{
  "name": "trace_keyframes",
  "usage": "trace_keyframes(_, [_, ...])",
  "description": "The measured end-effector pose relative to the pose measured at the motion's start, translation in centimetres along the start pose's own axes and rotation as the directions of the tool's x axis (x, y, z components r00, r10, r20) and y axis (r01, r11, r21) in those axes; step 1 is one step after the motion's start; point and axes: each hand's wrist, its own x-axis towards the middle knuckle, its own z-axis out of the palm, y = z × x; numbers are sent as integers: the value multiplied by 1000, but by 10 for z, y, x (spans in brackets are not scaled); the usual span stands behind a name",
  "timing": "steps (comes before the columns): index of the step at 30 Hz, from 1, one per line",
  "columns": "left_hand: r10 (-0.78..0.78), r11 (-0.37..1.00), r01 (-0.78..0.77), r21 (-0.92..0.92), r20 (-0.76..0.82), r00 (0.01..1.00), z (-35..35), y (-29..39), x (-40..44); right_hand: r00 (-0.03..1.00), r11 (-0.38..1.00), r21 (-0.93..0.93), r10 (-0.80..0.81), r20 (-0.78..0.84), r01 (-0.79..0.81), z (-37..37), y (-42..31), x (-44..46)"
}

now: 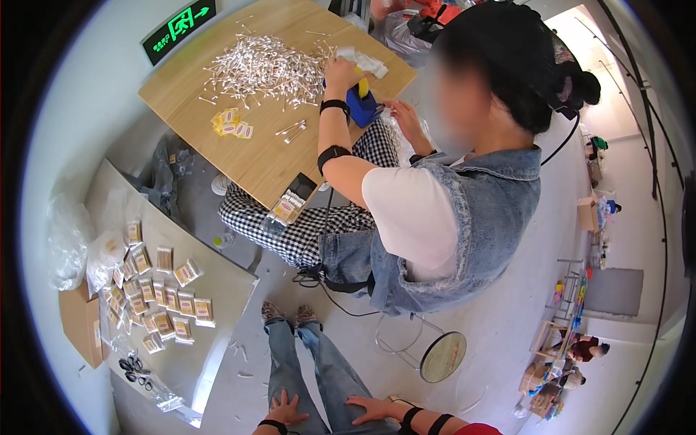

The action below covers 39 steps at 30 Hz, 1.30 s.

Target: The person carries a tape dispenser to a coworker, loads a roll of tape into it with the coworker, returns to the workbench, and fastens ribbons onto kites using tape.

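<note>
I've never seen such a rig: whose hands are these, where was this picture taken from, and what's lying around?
There is no robot. A camera on a person's head looks down, giving this one picture. The wearer's left hand and right hand rest on their jeans, holding nothing visible. A co-worker sits at a wooden table bearing heaped swabs and yellow packets. On the grey table lie swab packs and scissors.
</note>
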Motion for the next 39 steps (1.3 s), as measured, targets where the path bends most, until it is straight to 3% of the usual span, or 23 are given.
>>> trace_keyframes(20, [-21, 999, 19, 39, 67, 997, -13, 12, -9, 1000, 1000, 27, -12, -3, 12, -3, -2, -2])
trace_keyframes(39, [-41, 999, 41, 1, 36, 999, -5, 6, -2, 1000, 1000, 6, -11, 2, 11, -2, 0, 0])
